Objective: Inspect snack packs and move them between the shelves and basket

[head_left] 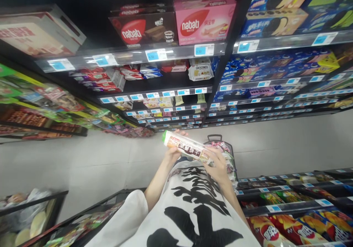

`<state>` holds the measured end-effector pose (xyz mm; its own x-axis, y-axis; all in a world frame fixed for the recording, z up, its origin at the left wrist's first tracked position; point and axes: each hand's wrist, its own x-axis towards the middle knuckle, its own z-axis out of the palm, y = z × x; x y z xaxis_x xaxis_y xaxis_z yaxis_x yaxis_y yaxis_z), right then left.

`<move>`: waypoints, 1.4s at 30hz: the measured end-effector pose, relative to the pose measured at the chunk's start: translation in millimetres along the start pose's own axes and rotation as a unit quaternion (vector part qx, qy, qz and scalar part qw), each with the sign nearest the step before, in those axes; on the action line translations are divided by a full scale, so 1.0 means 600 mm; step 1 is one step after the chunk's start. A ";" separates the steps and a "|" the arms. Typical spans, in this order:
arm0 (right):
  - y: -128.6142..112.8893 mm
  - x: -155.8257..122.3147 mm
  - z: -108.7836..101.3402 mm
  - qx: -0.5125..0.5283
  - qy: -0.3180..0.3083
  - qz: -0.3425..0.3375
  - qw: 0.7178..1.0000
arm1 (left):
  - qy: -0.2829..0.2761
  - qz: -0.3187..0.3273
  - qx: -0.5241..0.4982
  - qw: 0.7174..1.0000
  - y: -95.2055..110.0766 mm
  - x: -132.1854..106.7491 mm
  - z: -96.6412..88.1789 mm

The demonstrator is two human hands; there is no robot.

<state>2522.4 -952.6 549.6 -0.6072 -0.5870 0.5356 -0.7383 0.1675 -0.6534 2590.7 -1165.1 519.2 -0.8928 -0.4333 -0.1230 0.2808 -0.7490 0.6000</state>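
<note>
I hold a long roll pack of biscuits (185, 147) with red and white wrapping and a green end, level in front of my chest. My left hand (173, 152) is wrapped round its left part, fingers closed on it. My right hand (217, 167) grips its right end from below. Behind the pack stands a shopping basket (223, 146) with a black handle, filled with wrapped snacks. My white shirt with black characters (193, 206) fills the lower middle.
Dark shelves rise ahead with Nabati wafer boxes (204, 21), Oreo packs (275, 22) and blue price tags. Snack bags (55, 100) line the left racks. Crisp bags (298, 228) sit on low shelves at the right. A pale tiled aisle floor (82, 158) runs between.
</note>
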 end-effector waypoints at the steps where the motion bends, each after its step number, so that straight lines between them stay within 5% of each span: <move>1: 0.000 0.000 -0.001 -0.029 0.015 -0.033 0.999 | -0.001 -0.012 0.001 1.000 -0.002 -0.001 0.002; 5: -0.003 0.002 -0.002 -0.076 0.045 -0.077 0.993 | 0.028 -0.040 -0.011 0.999 -0.007 0.001 0.007; 11: -0.009 0.008 -0.002 0.100 0.044 0.155 0.982 | 0.006 -0.048 0.021 0.999 0.005 0.008 0.011; 13: -0.003 0.003 0.001 0.219 -0.003 0.251 0.943 | -0.011 -0.042 0.030 0.999 0.011 0.009 0.016; 18: 0.015 -0.026 0.023 0.504 -0.138 0.383 0.761 | -0.025 -0.045 0.034 0.998 0.014 0.008 0.022; 28: 0.007 -0.031 0.027 0.586 -0.123 0.384 0.703 | -0.034 -0.033 0.037 0.998 0.019 0.006 0.020; 31: 0.007 -0.029 0.027 0.552 -0.087 0.405 0.724 | -0.036 -0.030 0.041 0.998 0.019 0.007 0.017; 35: 0.013 -0.027 0.025 0.457 -0.021 0.394 0.797 | -0.026 -0.034 0.043 0.998 0.017 0.005 0.005; 42: 0.016 -0.014 0.009 0.262 -0.066 0.208 0.940 | -0.018 -0.025 0.016 0.999 0.019 0.002 0.008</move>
<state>2521.8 -950.1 535.9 -0.7442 -0.6558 0.1268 -0.1778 0.0115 -0.9840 2590.9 -1171.7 529.7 -0.9176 -0.3775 -0.1245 0.2254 -0.7521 0.6194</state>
